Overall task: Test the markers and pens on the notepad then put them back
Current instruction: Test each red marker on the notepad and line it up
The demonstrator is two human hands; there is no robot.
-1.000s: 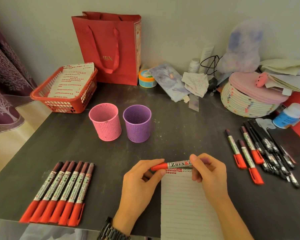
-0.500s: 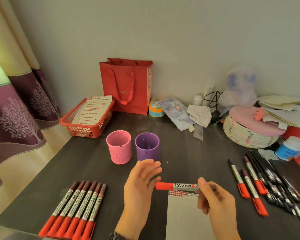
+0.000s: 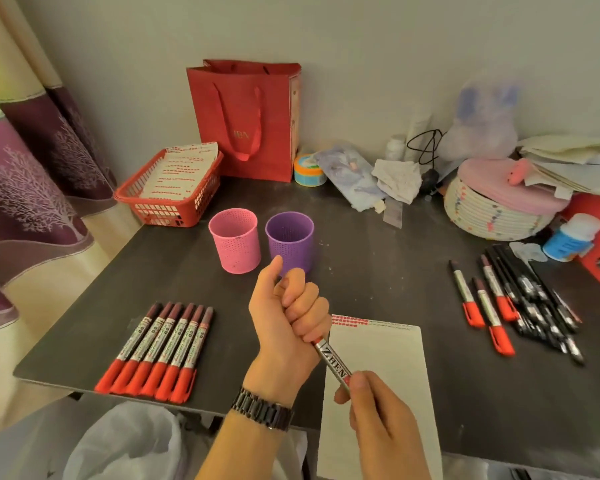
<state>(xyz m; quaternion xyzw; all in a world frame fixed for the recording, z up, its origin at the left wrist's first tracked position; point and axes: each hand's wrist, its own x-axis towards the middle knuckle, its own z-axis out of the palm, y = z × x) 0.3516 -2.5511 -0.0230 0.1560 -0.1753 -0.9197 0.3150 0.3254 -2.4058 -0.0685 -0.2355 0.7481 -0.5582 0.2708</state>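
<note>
The left hand, open moments earlier, had closed its grip round the silver-barrelled red marker at its cap end; the right hand gripped the barrel, likely for uncapping.

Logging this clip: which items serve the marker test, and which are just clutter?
Job: held marker, notepad, row of six markers, pile of markers and pens, pink cup, purple cup.
Lying about: red bag, red basket, woven basket, blue-labelled bottle.
</note>
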